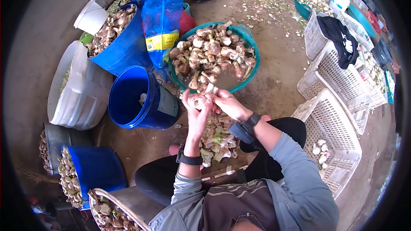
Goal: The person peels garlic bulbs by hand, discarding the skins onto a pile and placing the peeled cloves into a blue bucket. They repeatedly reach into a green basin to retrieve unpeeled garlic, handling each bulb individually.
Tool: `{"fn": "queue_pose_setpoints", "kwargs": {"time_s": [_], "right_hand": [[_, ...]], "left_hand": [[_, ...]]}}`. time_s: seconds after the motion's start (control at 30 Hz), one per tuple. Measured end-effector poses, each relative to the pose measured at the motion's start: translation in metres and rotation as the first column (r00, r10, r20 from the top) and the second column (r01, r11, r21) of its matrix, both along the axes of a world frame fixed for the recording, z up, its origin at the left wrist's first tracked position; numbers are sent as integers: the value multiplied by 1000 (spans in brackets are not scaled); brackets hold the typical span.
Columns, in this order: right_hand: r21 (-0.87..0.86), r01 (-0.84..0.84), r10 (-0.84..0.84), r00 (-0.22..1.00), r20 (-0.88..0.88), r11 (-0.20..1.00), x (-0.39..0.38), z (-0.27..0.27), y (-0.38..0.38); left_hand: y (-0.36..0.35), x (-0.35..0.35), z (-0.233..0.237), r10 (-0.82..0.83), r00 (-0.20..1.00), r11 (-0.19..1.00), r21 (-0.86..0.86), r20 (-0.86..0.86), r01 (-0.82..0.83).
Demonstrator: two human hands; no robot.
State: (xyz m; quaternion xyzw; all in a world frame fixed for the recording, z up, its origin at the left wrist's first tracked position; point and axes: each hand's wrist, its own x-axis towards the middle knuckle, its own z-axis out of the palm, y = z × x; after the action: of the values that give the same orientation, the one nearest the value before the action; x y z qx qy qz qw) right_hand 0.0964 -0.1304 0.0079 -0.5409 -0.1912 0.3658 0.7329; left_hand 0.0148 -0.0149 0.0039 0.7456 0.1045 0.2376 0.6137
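Note:
Both my hands meet over the near rim of a green basin (pixel 252 70) heaped with unpeeled garlic bulbs (pixel 212 48). My left hand (pixel 196 108) is closed around a partly peeled garlic bulb (pixel 198 102), its pale surface showing between the fingers. My right hand (pixel 230 105) presses its fingers against the same bulb, thumb and fingertips pinched together. A pale stem piece (pixel 211 89) sticks up at the right fingertips. What else the right fingers grip is hidden. Below my hands, peeled skins and leaf scraps (pixel 219 141) lie on the floor between my legs.
A blue bucket (pixel 162 105) stands left of my hands, beside a blue mesh bag (pixel 160 25). Farther left are a tilted blue tub of bulbs (pixel 124 45) and a white barrel (pixel 83 94). On the right, a white crate (pixel 338 145) holds several peeled bulbs (pixel 321 152).

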Motion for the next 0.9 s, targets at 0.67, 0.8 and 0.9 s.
{"fn": "queue_pose_setpoints", "kwargs": {"time_s": [0.67, 0.8, 0.9], "right_hand": [[410, 42, 62, 969, -239, 911, -8, -2, 3], [180, 96, -144, 949, 279, 979, 23, 6, -14], [30, 319, -156, 378, 913, 947, 16, -2, -5]], "left_hand": [[12, 7, -10, -165, 984, 753, -653, -64, 84], [18, -2, -8, -120, 983, 576, -797, 136, 181], [21, -2, -5, -67, 997, 833, -551, -30, 39]]}}
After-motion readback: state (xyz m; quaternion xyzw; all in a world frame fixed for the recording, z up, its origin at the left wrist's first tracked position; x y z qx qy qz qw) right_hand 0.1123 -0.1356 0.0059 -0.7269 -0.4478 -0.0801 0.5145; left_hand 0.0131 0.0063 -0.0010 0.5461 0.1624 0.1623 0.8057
